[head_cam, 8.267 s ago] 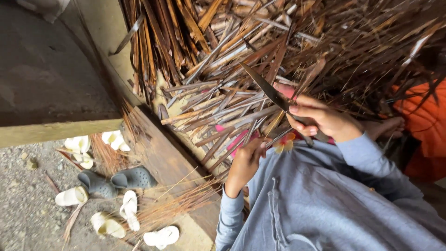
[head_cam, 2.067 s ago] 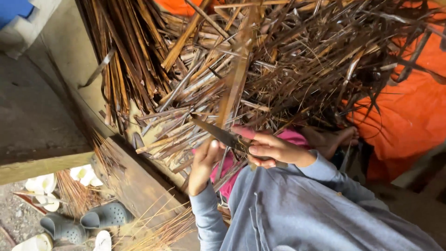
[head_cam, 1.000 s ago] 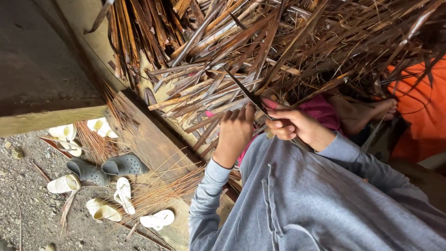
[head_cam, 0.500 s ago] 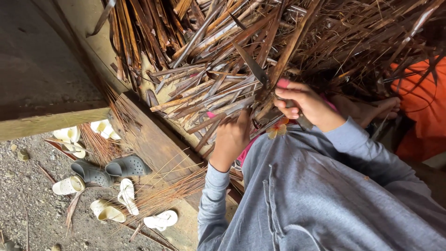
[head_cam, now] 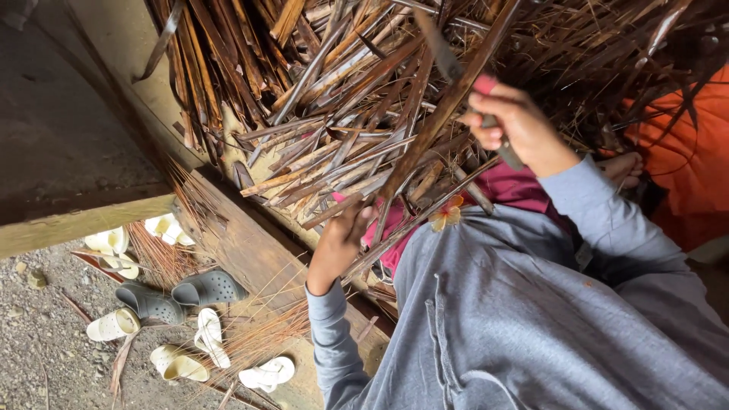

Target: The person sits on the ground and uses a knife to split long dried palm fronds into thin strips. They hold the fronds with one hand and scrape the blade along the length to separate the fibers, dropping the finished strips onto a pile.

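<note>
My left hand (head_cam: pixel 340 247) is closed on the lower end of a long brown leaf strip (head_cam: pixel 437 121) that runs up across the heap of dried strips (head_cam: pixel 326 144) in front of me. My right hand (head_cam: pixel 510 125) is clamped on the handle of a knife (head_cam: pixel 448 64), its dark blade raised above the strip, near its upper part. I judge I am at the stripping step, with the blade lifted between cuts. The next cut calls for the strip kept taut and the edge laid along it, away from my left fingers. Below, 2 grey clogs (head_cam: pixel 182 294) lie on the gravel beside pale sandals (head_cam: pixel 190 357).
</note>
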